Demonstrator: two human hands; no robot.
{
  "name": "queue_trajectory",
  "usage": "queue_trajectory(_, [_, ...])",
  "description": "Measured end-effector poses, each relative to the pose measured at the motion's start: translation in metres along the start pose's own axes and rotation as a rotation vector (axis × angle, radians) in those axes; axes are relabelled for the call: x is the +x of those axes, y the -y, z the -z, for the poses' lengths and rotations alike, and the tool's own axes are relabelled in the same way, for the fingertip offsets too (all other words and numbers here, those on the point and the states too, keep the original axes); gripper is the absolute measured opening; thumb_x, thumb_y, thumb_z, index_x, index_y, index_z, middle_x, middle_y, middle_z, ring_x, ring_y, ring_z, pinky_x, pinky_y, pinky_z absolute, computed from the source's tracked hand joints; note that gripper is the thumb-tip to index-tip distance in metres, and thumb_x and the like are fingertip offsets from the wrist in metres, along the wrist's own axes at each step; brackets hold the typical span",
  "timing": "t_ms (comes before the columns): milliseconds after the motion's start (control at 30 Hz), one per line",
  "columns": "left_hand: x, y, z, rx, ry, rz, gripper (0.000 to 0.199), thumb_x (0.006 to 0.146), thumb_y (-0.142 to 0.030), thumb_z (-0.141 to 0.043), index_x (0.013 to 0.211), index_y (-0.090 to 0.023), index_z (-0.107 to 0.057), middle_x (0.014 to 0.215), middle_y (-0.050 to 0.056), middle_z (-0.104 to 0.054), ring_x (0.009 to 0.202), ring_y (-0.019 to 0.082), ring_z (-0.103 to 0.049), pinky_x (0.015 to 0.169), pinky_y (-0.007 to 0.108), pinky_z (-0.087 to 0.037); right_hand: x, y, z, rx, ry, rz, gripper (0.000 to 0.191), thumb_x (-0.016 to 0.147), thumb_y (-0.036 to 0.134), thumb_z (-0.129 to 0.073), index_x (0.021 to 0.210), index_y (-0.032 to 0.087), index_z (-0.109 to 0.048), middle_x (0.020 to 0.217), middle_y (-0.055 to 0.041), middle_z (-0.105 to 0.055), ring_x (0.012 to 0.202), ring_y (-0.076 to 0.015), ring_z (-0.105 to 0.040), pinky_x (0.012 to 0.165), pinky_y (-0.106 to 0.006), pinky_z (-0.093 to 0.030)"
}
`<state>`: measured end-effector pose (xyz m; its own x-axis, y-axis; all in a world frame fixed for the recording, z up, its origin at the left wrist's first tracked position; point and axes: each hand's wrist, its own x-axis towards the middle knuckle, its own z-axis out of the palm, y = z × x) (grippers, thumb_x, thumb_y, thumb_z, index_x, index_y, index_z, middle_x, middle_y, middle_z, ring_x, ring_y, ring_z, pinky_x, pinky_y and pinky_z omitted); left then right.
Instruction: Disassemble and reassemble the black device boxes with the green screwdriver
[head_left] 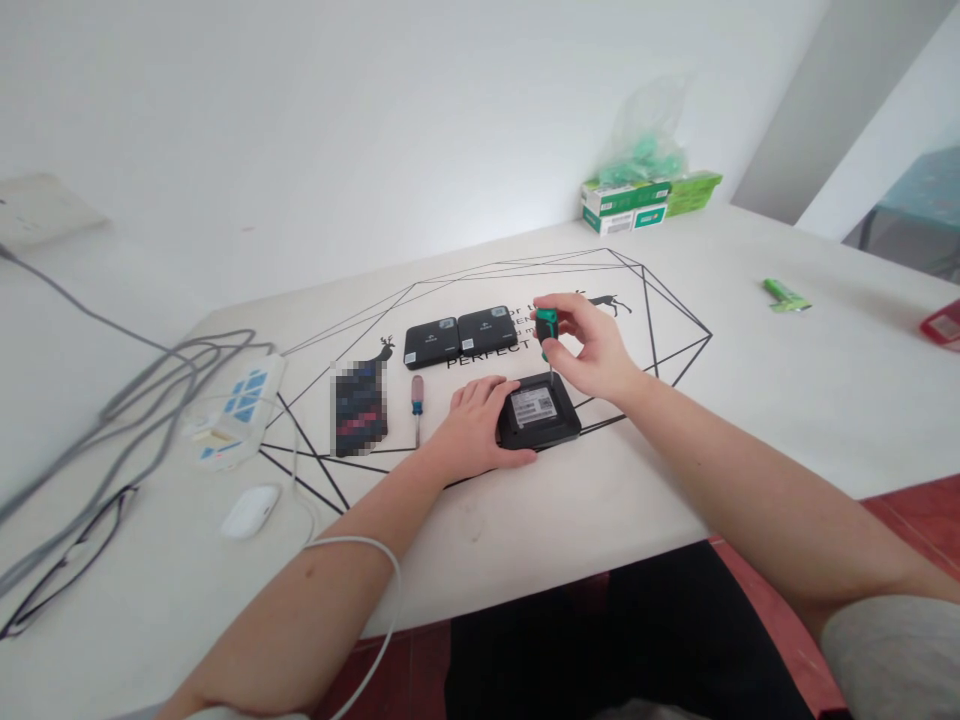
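A black square box (537, 411) with a white label lies on the white table. My left hand (481, 428) rests along its left side, fingers over the edge and thumb by the near edge. My right hand (583, 345) grips a green and black screwdriver (547, 322), held upright with its tip at the box's far right corner. Two more black boxes, one on the left (431, 343) and one on the right (487, 330), sit side by side behind. A second screwdriver (418, 407) with a reddish and blue handle lies left of my left hand.
At left are a pixelated dark item (360, 408), a white mouse (251, 511), glasses (71, 560), grey cables (161, 400) and a clear-and-blue case (244, 405). Green boxes (626, 196) with a plastic bag (645, 140) stand at the back; a green packet (786, 296) lies right.
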<state>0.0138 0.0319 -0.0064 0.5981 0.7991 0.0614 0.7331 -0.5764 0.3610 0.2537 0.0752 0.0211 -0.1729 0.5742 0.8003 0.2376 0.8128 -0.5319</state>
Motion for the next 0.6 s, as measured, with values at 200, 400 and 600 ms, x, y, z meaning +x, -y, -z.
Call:
queue_trajectory(200, [-0.0005,-0.0012,0.0008,0.001,0.008,0.017,0.102,0.076,-0.065,-0.085,0.158,-0.023,-0.042,0.161,0.019,-0.042,0.152,0.044,-0.035,0.126,0.063,-0.027,0.0047,0.0027,-0.0013,-0.036,-0.035,0.005,0.036,0.086,0.039,-0.081,0.117,0.028,-0.065,0.111,-0.0059,-0.064,0.099,-0.0212,-0.064,0.077,-0.037,-0.061])
queue_trajectory(400, [-0.0007,0.0021,-0.0027,0.025,0.011,0.012,0.104,0.077,-0.067,-0.084,0.160,-0.022,-0.039,0.164,0.019,-0.040,0.153,0.042,-0.034,0.128,0.062,-0.026,-0.0008,0.0033,-0.0033,0.159,-0.026,-0.117,0.045,0.094,0.025,-0.060,0.138,0.030,-0.053,0.115,-0.0047,-0.069,0.103,-0.0210,-0.069,0.089,-0.044,-0.062])
queue_trajectory(600, [0.0002,0.0001,-0.0007,0.020,0.025,0.020,0.104,0.077,-0.066,-0.084,0.160,-0.020,-0.040,0.164,0.021,-0.040,0.154,0.043,-0.033,0.128,0.062,-0.026,0.0001,0.0041,-0.0044,0.104,-0.023,-0.145,0.032,0.096,0.037,-0.065,0.127,0.030,-0.063,0.127,-0.0077,-0.065,0.107,-0.0230,-0.067,0.081,-0.041,-0.062])
